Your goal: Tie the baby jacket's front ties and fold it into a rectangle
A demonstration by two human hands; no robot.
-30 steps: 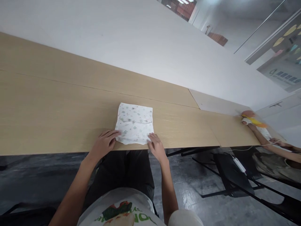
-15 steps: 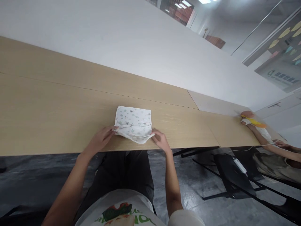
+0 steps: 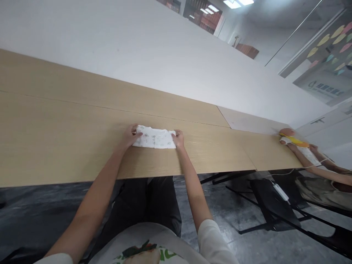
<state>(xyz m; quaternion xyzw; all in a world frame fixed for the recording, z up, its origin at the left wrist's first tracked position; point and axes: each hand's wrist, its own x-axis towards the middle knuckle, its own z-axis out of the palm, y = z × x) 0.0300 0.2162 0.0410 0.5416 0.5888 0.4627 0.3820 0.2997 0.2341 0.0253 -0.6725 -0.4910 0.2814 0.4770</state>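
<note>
On the wooden table in front of me lies a small white baby shirt with a tiny scattered print, folded into a narrow rectangle. A seam or overlapping edge runs down its middle, and its far edge dips slightly. My left hand grips its left end, thumb on top and fingers around the far corner. At the right end, my right hand holds it the same way, with the thumb pressed on the cloth. The fingertips are partly hidden at both ends.
The long table runs against a white wall. Far right, another person's hands hold a doll with yellow on it, and a white cable hangs nearby. Black chairs stand beneath the table's right part.
The shirt's near edge, lifted before, is now folded over to the far side, making the shirt a narrower strip. Both hands have moved farther from me and now grip its ends.
</note>
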